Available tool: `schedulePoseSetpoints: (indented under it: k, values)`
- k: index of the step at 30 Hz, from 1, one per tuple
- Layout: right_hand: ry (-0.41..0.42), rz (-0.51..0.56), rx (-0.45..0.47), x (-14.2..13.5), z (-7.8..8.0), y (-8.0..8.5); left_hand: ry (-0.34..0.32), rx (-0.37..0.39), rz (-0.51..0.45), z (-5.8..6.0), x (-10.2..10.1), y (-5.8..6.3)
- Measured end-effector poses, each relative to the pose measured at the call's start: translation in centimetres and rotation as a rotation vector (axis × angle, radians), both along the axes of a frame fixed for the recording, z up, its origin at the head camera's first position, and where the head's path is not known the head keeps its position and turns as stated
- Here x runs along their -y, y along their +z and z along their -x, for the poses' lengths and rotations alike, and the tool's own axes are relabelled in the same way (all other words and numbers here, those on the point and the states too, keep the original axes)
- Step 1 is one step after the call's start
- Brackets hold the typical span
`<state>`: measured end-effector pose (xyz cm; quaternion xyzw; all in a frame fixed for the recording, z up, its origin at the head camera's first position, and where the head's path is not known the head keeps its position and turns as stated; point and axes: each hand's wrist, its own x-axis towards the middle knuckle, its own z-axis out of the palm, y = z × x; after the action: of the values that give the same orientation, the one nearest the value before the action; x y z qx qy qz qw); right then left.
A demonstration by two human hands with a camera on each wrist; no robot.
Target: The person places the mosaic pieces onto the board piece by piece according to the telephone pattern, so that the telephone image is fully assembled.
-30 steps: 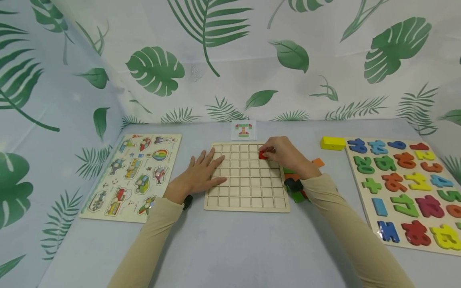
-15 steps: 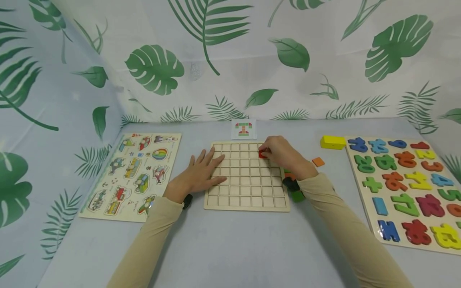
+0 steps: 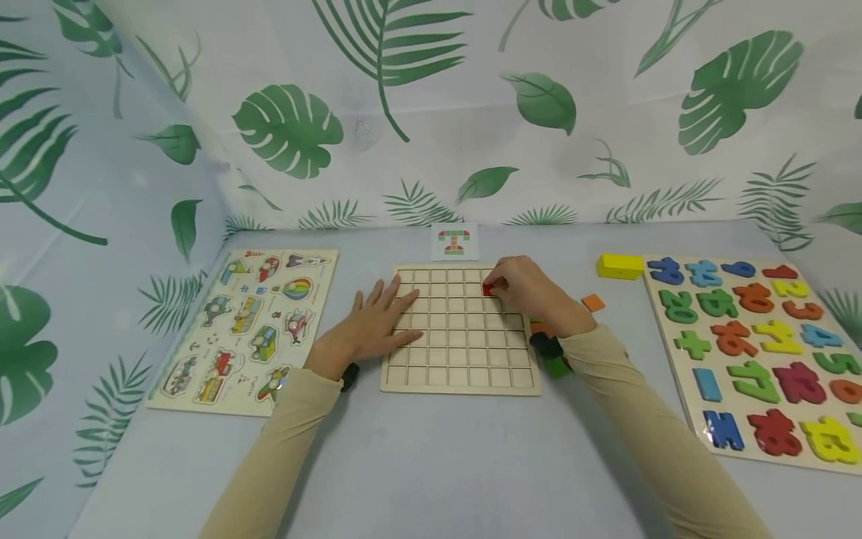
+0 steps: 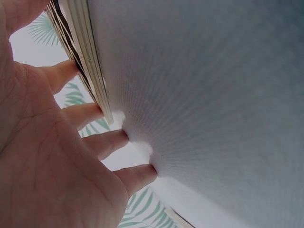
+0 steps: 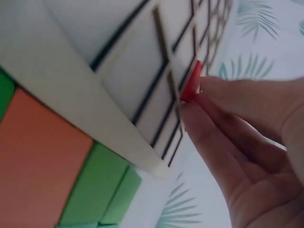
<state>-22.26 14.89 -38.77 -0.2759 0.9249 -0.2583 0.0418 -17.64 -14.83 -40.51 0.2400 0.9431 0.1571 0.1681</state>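
A wooden grid board [image 3: 460, 380] lies on the table in the middle of the head view. My right hand [image 3: 528, 288] pinches a small red tile [image 3: 488, 289] between thumb and fingers, at a cell near the board's far right. In the right wrist view the red tile [image 5: 192, 81] is tilted, its lower edge at the grid lines. My left hand [image 3: 373, 326] rests with spread, straight fingers on the board's left edge. In the left wrist view two fingertips of the left hand [image 4: 61, 142] touch the table beside the board [image 4: 90, 57].
Green and orange tiles [image 3: 556, 366] lie along the board's right side, partly under my right wrist. A pattern card [image 3: 454, 242] sits behind the board. Further right are an orange tile [image 3: 593, 302], a yellow block [image 3: 620, 266] and a number puzzle [image 3: 680, 374]. A vehicle puzzle [image 3: 323, 288] lies left.
My right hand stays at the same cell, with only slight shifts of the fingers on the red tile. The left hand has not moved.
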Motion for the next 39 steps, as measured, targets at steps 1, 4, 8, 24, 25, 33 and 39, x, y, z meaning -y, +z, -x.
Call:
schedulePoseSetpoints:
  k: [1,4,8,24,25,33,39]
  values:
    - [0.002,0.011,0.013,-0.2,-0.1,0.1,0.000,0.000,0.000,0.0,0.0,0.0]
    - [0.014,0.051,0.054,-1.1,-0.4,0.9,0.000,0.001,-0.003,-0.1,0.0,0.0]
    - [0.036,0.064,0.070,-2.7,-1.0,2.4,0.004,0.000,-0.002,-0.1,0.0,0.0]
    - [-0.019,0.020,0.092,-9.3,-2.5,4.9,0.008,0.000,-0.010,-0.1,0.1,0.0]
    - [-0.021,0.017,0.104,-9.4,-2.5,4.7,0.008,0.003,-0.010,-0.1,0.1,0.0]
    - [-0.032,-0.002,0.157,-10.0,-2.2,2.9,0.005,0.011,-0.012,-0.1,0.1,-0.1]
    - [-0.053,-0.031,0.197,-9.7,-1.7,1.6,0.009,0.012,-0.008,-0.1,0.1,-0.2]
